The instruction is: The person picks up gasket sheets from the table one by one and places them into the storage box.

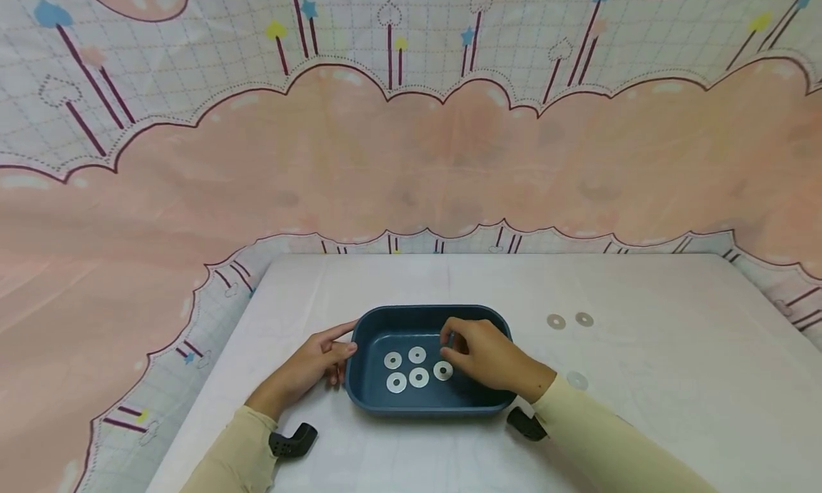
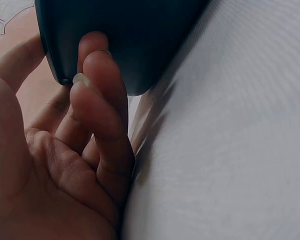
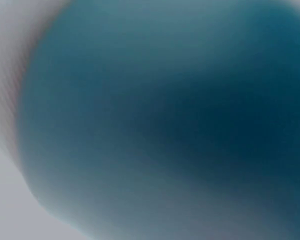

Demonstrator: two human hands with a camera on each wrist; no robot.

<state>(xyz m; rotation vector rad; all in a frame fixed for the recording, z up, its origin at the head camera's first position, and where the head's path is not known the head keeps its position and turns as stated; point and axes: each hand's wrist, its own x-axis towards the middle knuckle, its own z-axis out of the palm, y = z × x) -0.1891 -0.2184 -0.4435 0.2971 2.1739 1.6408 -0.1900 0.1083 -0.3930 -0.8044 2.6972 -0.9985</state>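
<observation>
A dark blue rectangular tray (image 1: pixel 433 412) stands on the white table. Several flat metal washers (image 1: pixel 396 382) lie spread over its floor. My left hand (image 1: pixel 307 368) grips the tray's left end, the thumb at the rim and fingertips against the outer wall, as the left wrist view also shows. Over the right half of the tray hovers my right hand (image 1: pixel 491 354), fingers bent and thumb near the forefinger. One washer (image 1: pixel 443 370) lies just below its thumb. Whether anything is between those fingertips cannot be made out. The right wrist view shows only blurred blue tray wall (image 3: pixel 140 125).
Three more washers, two at the back (image 1: pixel 556 322) and a fainter one (image 1: pixel 576 380) nearer, lie on the table (image 1: pixel 674 379) right of the tray. Black wrist devices (image 1: pixel 293 441) sit under both forearms. A patterned cloth (image 1: pixel 449 165) hangs behind the table.
</observation>
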